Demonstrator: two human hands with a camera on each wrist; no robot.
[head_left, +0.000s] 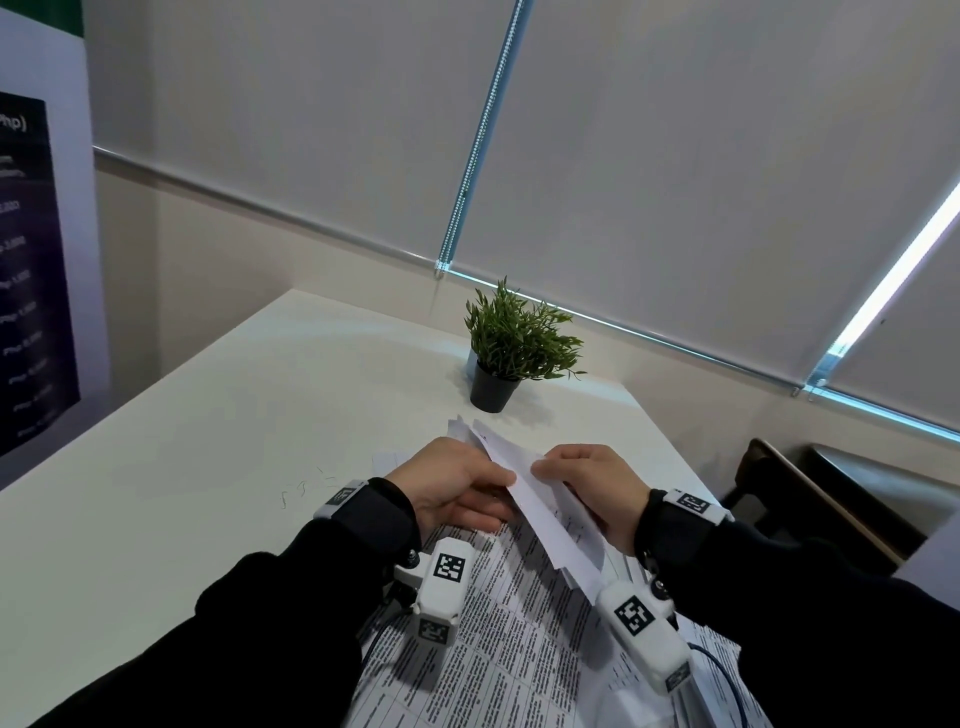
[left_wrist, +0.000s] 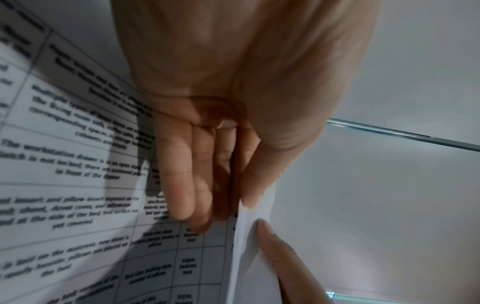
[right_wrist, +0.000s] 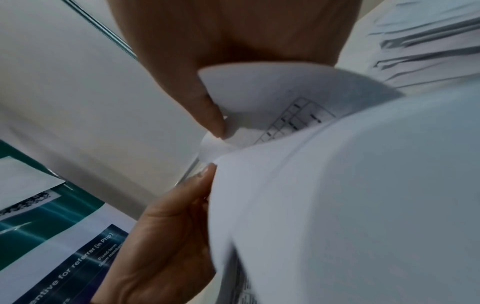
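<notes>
While the left hand (head_left: 457, 488) and right hand (head_left: 587, 483) both pinch its upper edge, thumbs close together, the paper bundle (head_left: 550, 525) hangs just above the printed sheets (head_left: 498, 623) at the near right of the table (head_left: 234, 415). Light and floppy, it probably creases or fans apart easily; a hold near the edge, with fingers beneath, seems safest.

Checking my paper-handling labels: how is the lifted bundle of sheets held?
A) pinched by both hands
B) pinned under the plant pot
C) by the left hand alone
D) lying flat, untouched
A: the left hand and the right hand each pinch the raised paper bundle, which sits well short of the potted plant.
</notes>
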